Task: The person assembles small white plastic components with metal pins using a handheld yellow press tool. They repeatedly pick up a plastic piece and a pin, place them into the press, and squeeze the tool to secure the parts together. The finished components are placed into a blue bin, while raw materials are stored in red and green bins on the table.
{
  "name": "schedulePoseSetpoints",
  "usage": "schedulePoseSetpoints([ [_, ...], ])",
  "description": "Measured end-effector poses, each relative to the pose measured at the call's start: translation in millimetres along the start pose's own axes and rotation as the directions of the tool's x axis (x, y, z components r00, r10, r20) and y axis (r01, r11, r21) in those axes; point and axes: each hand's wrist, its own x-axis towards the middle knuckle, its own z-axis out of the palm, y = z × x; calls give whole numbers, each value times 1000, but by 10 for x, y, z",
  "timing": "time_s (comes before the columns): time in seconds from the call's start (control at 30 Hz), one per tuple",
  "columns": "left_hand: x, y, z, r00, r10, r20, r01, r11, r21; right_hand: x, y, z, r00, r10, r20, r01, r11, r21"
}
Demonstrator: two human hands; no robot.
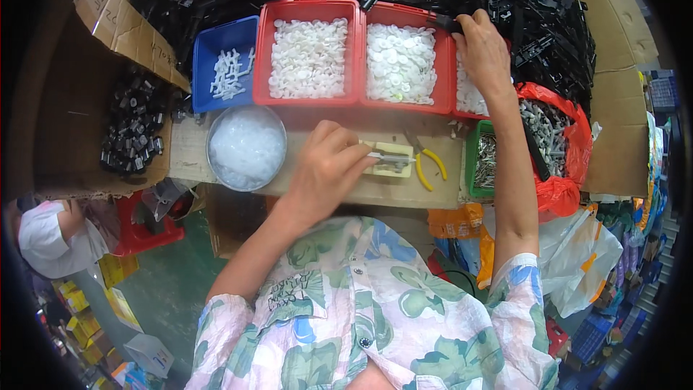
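Fingers of my left hand (pixel 323 165) pinch one end of a slender, straight, whitish piece (pixel 390 157) lying across a small, cream, roughly rectangular block (pixel 395 170) on the surface (pixel 404 192), just left of yellow-handled pliers (pixel 434 164); those of my right hand (pixel 484 52) grasp a narrow, dark part (pixel 445 23) above the rim of a red bin (pixel 408 107)

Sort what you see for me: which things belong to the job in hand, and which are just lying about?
In the job, judging by the hands:
- left hand, at the cream block
- right hand, holding a black part
- red bins of white parts, probably

Lying about, apparently:
- yellow-handled pliers, in neither hand
- orange bag
- yellow boxes, lower left
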Motion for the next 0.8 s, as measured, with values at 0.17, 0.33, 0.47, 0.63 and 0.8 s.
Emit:
schedulePoseSetpoints([
  [0.17, -56, 5, -155, 997, -53, -53, 56, 997, 51, -179, -276, -346, 940, -218, -261, 233, 972, 29],
  [0.33, -164, 23, -315, 978, -169, -122, 177, 983, 50, -896, -886, -647, 943, -333, 18, 311, 898, 313],
  [0.47, -220, 21, -414, 969, -190, -160, 202, 977, 63, -1273, -1173, -588, 927, -355, 123, 278, 868, 412],
  [0.63, -233, 48, -461, 962, -188, -200, 204, 977, 64, -1356, -1345, -437, 937, -331, 116, 255, 870, 423],
  [0.8, -235, 51, -479, 962, -181, -205, 198, 978, 66, -1329, -1373, -423, 919, -361, 159, 276, 877, 392],
])
